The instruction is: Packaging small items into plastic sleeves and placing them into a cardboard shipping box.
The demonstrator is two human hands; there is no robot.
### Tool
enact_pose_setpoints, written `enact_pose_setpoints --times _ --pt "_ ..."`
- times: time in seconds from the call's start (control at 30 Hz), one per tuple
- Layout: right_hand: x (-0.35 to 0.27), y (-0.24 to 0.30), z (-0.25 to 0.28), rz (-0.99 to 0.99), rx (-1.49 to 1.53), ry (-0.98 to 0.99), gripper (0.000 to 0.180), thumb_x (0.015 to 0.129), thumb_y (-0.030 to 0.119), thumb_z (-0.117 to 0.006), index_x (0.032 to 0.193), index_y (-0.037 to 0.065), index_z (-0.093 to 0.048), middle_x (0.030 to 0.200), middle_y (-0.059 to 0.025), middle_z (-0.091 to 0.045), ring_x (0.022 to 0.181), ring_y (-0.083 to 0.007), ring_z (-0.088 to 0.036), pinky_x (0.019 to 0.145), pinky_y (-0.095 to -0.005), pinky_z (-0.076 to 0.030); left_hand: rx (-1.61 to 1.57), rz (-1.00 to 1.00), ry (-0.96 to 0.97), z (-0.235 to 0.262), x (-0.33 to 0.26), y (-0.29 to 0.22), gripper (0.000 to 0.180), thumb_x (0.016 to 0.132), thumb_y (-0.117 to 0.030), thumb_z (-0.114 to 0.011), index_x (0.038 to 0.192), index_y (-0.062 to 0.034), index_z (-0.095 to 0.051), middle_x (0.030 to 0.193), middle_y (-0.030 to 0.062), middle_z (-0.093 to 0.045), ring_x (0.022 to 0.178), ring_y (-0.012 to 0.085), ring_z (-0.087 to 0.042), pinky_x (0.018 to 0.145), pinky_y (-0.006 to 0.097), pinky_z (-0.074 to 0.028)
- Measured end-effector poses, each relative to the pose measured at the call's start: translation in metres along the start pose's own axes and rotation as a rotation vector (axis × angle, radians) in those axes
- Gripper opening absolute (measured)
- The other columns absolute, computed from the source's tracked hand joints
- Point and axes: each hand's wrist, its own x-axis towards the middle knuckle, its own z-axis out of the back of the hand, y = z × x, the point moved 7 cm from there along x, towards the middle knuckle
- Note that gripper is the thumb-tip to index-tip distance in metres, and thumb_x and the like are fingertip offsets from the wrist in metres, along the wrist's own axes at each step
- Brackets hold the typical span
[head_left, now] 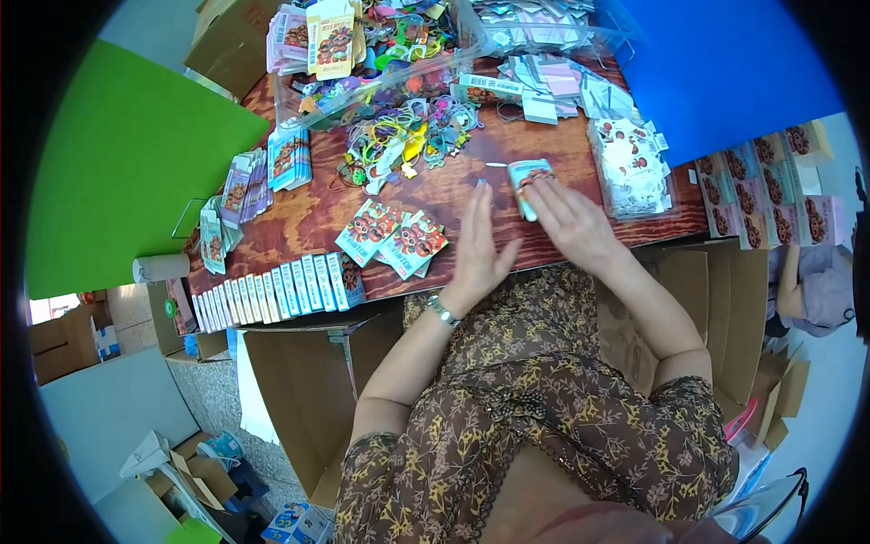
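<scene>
My right hand [573, 222] lies over a small light-blue carton [529, 169] on the table, fingers stretched out and close together across its face. The hand hides much of the carton, and its thumb does not show. Just left of it, my left hand [480, 249] is open and empty, fingers straight and thumb apart, above the table's near edge. Several flat picture packets [412, 245] lie overlapping to its left. Beyond both hands sits a tangled pile of colourful elastic bands and charms [408, 140].
A row of upright small cartons [281, 292] lines the near-left edge of the wooden table [308, 227]. To the right stands a clear bin of stickers [632, 168]. Clear trays [381, 77] fill the back. An open cardboard box [299, 390] is below the edge.
</scene>
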Motion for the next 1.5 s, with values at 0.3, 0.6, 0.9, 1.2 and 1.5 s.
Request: enact_pose_setpoints --times 0.3,0.6,0.9,1.2,1.5 --pt "0.024 0.074 0.046 0.008 0.263 -0.238 0.044 0.082 0.012 -0.07 0.123 -0.002 -0.067 0.125 -0.0178 -0.067 0.107 -0.0316 -0.069 0.09 -0.0391 -0.06 -0.783 0.211 -0.31 -0.011 -0.01 0.024 0.096 0.088 -0.016 -0.077 0.157 0.0017 -0.011 0.158 0.0252 -0.031 0.143 0.035 -0.041 0.117 0.045 -0.037" --pt "0.028 0.01 0.084 -0.243 0.695 -0.416 0.021 0.085 0.003 -0.073 0.106 0.002 -0.072 0.105 -0.0152 -0.073 0.093 -0.0275 -0.072 0.075 -0.0362 -0.058 -1.624 0.527 -0.169 0.013 -0.001 0.026 0.091 0.083 -0.061 -0.075 0.147 -0.0045 -0.041 0.142 0.0179 -0.055 0.129 0.0353 -0.058 0.103 0.052 -0.055" --pt "0.032 0.026 0.067 -0.176 0.63 -0.584 0.031 0.075 0.007 -0.084 0.104 0.005 -0.073 0.103 -0.0104 -0.07 0.084 -0.0254 -0.07 0.069 -0.0349 -0.057 -1.814 0.553 -0.127 0.011 -0.001 0.007 0.094 0.082 -0.063 -0.074 0.148 -0.0043 -0.041 0.143 0.018 -0.054 0.13 0.0331 -0.057 0.101 0.048 -0.057" --pt "0.031 0.03 0.066 -0.155 0.602 -0.626 0.034 0.076 0.01 -0.085 0.107 0.004 -0.072 0.106 -0.0108 -0.07 0.086 -0.0266 -0.071 0.069 -0.0349 -0.058 -1.916 0.55 -0.153 0.006 -0.002 -0.001 0.086 0.084 -0.06 -0.073 0.145 -0.0074 -0.044 0.141 0.0126 -0.057 0.124 0.0264 -0.06 0.096 0.043 -0.06" --pt "0.032 0.031 0.067 -0.058 0.6 -0.584 0.034 0.075 0.011 -0.085 0.107 0.006 -0.073 0.109 -0.0111 -0.07 0.091 -0.0266 -0.071 0.071 -0.0344 -0.058 -1.891 0.618 -0.188 0.005 -0.007 -0.006 0.078 0.085 -0.059 -0.073 0.14 -0.0088 -0.049 0.132 0.0088 -0.062 0.118 0.0237 -0.064 0.09 0.039 -0.062"
